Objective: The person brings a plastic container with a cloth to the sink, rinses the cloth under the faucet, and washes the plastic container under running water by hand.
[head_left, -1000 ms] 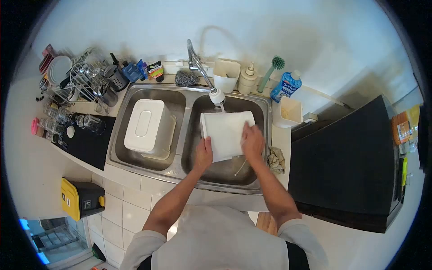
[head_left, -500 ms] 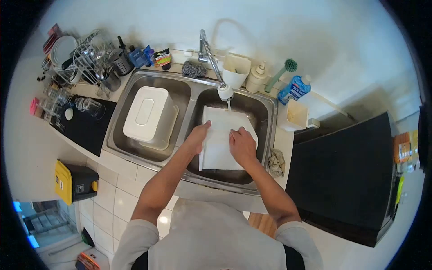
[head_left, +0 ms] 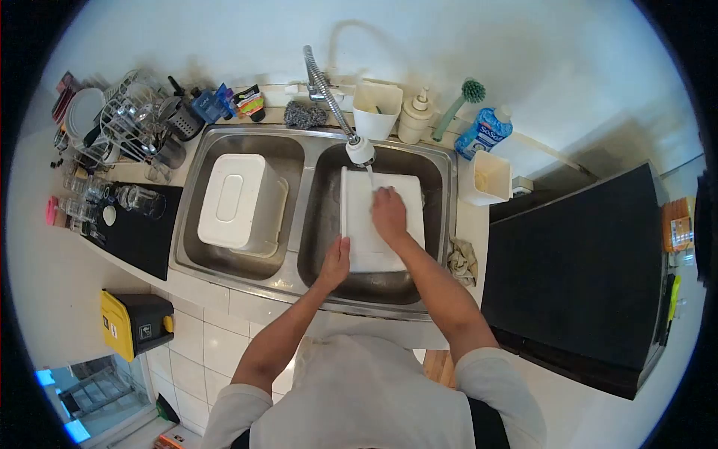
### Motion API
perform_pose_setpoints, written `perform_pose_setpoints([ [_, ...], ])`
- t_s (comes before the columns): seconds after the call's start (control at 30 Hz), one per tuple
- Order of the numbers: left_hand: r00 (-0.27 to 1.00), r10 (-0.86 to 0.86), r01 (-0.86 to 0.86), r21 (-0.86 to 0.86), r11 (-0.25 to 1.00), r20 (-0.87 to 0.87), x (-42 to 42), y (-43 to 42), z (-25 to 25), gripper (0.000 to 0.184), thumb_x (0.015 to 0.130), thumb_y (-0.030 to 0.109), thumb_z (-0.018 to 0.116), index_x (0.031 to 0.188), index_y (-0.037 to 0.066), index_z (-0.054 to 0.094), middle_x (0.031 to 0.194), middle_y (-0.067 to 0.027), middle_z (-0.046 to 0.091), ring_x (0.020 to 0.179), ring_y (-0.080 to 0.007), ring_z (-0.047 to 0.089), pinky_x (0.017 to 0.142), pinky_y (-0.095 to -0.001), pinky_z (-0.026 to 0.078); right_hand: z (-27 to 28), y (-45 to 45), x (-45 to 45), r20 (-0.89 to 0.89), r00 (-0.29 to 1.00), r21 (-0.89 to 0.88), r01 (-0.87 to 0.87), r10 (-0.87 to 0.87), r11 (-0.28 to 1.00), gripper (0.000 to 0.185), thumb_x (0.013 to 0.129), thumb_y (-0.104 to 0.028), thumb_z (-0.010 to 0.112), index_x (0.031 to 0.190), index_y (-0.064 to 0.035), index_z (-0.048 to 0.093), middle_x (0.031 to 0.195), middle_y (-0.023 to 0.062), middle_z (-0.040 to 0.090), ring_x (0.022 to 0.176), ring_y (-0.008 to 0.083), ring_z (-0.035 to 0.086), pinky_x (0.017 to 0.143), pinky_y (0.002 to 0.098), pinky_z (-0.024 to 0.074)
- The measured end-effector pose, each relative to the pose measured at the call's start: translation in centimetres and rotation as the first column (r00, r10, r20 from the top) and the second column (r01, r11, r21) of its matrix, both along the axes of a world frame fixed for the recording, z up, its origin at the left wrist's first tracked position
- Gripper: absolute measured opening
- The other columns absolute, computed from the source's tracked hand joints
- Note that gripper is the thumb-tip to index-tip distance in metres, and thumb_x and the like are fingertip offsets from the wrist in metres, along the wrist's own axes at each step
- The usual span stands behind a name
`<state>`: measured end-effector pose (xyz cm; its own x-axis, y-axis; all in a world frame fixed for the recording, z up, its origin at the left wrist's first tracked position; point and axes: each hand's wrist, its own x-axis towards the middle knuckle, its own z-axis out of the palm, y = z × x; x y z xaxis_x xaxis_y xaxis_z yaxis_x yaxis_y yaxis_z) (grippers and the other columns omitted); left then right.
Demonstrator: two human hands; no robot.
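A white plastic container (head_left: 374, 247) lies in the right basin, a flat face up and its rim towards the left. My left hand (head_left: 336, 262) is closed on the rim at the lower left corner. Pressed against the upper part of that face, my right hand (head_left: 389, 213) has its fingers curled under; whatever they hold is hidden. A thin stream from the white faucet head (head_left: 360, 152) falls just above my right hand. Upside down in the left basin stands another white container (head_left: 238, 200).
Behind the sink stand a grey scrubber (head_left: 305, 114), a white holder (head_left: 376, 112), a soap pump bottle (head_left: 414, 120), a green brush (head_left: 452, 112) and a blue detergent bottle (head_left: 484, 135). A crumpled cloth (head_left: 462, 262) lies right of the basin. At left is a full dish rack (head_left: 131, 123).
My left hand has slid down the container's rim towards me. My right hand has moved up the face, nearer the water stream. The container has shifted slightly, and the whole view has shifted.
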<state>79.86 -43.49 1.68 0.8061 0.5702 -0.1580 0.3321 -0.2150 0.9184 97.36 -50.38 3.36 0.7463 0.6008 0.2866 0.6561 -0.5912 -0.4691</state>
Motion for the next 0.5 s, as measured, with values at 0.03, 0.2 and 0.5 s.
perform_pose_setpoints([
  [0.03,0.998,-0.043,0.041,-0.049,0.998,-0.042,-0.5,-0.3,-0.2,0.056,0.101,0.042,0.036,0.121,-0.009,0.050,0.109,-0.0219,0.060,0.099,-0.0276,0.056,0.092,-0.0365,0.041,-0.9,0.8,-0.3,0.026,0.998,-0.043,-0.053,0.054,0.998,0.015,0.083,-0.012,0.056,0.094,-0.0014,0.057,0.088,0.0174,0.054,0.086,0.0352,0.057,0.072,0.0465,0.0500],
  [0.2,0.989,-0.145,0.147,-0.140,0.979,0.021,-2.4,0.3,-1.5,0.044,0.101,0.036,0.039,0.120,-0.002,0.050,0.106,-0.0197,0.059,0.097,-0.0290,0.057,0.084,-0.0379,0.045,-0.8,-0.6,-3.3,0.042,0.976,0.045,-0.213,0.211,0.976,0.015,0.081,-0.013,0.058,0.095,-0.0080,0.059,0.092,0.0137,0.056,0.087,0.0329,0.056,0.073,0.0454,0.0505],
  [0.5,0.976,0.094,-0.196,-0.599,0.776,-0.198,12.3,10.2,-5.7,0.070,0.094,0.054,0.044,0.128,-0.006,0.047,0.125,-0.0182,0.056,0.112,-0.0292,0.054,0.091,-0.0415,0.046,0.5,-4.3,-6.1,-0.015,0.970,-0.051,-0.242,0.241,0.969,0.025,0.075,-0.009,0.062,0.100,-0.0086,0.059,0.092,0.0137,0.054,0.089,0.0326,0.054,0.070,0.0431,0.0495],
])
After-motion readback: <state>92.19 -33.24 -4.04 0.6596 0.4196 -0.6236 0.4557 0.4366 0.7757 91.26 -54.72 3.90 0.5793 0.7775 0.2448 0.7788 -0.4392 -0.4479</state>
